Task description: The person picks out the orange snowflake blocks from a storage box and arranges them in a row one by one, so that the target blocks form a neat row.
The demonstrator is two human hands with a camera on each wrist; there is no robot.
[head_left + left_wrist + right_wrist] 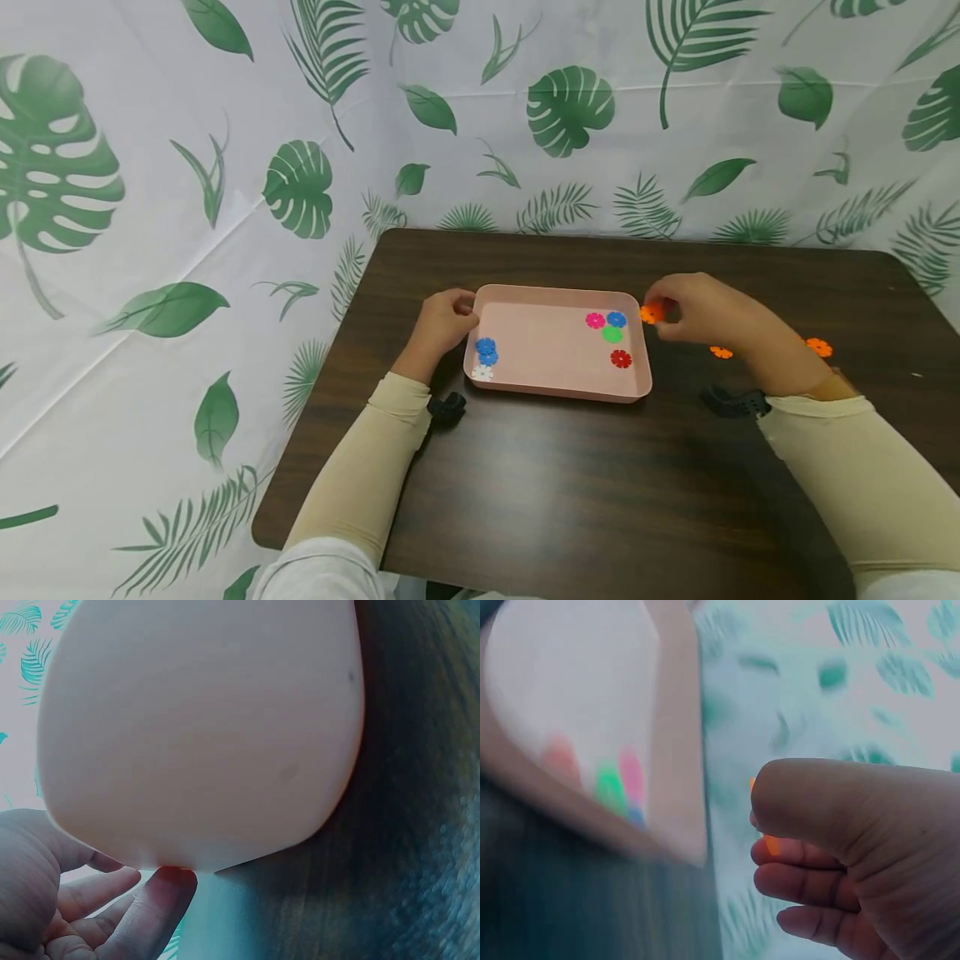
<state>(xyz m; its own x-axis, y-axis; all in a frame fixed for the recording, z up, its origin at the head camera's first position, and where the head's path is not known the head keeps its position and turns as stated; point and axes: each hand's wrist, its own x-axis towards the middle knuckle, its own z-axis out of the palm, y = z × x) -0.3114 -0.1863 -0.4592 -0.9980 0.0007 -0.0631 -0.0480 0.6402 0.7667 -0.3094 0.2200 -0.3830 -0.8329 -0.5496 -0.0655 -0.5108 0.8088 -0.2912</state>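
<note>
A shallow pink tray sits on the dark table. My left hand grips the tray's left rim near its far corner; the left wrist view shows the thumb right at the edge. Just outside the tray's right rim, my right hand pinches an orange flower-shaped disc between thumb and fingers. Inside the tray's right part are pink, blue, green and red discs. Blue discs and a white disc lie along its left side.
Two more orange discs lie on the table to the right: one orange disc beneath the right forearm, another orange disc beyond it. A leaf-patterned white cloth hangs behind the table and along its left side.
</note>
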